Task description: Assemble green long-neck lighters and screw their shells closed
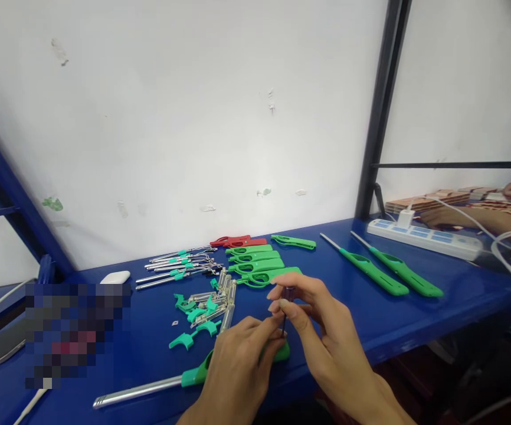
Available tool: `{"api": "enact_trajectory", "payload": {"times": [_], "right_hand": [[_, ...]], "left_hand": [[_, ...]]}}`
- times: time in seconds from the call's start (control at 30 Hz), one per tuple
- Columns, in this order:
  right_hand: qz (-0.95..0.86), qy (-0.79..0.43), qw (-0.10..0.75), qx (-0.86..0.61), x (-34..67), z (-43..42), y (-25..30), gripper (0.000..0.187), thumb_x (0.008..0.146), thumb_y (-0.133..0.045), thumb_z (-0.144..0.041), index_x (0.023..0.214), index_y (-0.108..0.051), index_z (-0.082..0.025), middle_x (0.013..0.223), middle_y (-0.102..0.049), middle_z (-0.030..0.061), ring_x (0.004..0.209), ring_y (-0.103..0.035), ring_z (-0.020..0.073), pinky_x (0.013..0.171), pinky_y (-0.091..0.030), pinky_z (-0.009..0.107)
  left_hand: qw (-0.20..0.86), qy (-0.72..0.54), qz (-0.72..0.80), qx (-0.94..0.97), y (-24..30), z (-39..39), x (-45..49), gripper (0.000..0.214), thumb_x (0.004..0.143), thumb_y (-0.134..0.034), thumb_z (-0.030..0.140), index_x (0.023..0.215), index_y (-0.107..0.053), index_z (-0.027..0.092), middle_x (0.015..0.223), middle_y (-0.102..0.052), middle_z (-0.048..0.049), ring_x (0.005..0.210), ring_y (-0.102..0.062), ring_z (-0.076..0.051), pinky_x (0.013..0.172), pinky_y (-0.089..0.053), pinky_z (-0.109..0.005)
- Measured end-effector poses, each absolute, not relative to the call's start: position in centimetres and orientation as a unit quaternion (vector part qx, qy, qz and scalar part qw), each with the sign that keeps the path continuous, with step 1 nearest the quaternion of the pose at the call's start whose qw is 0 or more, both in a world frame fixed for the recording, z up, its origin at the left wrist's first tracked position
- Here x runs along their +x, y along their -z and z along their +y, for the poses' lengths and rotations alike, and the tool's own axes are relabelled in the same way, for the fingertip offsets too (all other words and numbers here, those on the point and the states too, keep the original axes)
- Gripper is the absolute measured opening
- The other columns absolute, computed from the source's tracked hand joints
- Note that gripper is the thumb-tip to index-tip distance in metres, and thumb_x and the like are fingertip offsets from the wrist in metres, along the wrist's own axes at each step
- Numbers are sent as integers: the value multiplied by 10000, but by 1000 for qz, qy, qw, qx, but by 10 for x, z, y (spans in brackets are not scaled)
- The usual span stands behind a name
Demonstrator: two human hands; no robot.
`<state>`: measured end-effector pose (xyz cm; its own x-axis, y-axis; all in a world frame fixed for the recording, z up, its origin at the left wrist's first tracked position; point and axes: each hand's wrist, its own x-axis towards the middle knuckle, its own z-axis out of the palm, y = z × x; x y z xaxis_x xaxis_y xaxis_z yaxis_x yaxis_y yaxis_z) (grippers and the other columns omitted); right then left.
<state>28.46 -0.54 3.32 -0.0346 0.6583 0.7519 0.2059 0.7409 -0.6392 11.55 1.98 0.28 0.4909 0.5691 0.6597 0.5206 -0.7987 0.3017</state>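
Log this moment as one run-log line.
left hand: steadies green lighter | right hand: holds small screwdriver upright on it | bench: blue

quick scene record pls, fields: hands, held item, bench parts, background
left hand: pressing down on a green long-nose lighter on the blue bench
right hand: pinching a small dark screwdriver upright over the lighter body
bench parts: row of green handle shells, one red shell, metal nozzle tubes, two finished green lighters
background: white power strip, another person's arm at far right
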Motion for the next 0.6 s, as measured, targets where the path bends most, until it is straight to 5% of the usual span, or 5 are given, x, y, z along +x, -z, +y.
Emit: {"api": "enact_trajectory", "payload": {"times": [0.3,0.6], "right_hand": [[-689,-195,617,-326,287,-2,-31,359,1111,-519,-181,1365,-601,-421,1125,-710,-40,942,-727,96,871,-606,201],[-691,-207,617,-315,283,4,-25,364,1102,-565,-201,1379,-611,-433,1067,-693,-44,854,-737,94,810,-611,208]], "left_hand": [[-25,-386,308,869,-4,21,119,256,1147,-438,233,1206,-686,231,858,-777,4,684,-739,-186,566,-528,-274],[-128,-295,283,904,2,4,86,321,1163,-378,237,1345,-640,205,1177,-791,-59,932,-769,-242,794,-605,-388]]}}
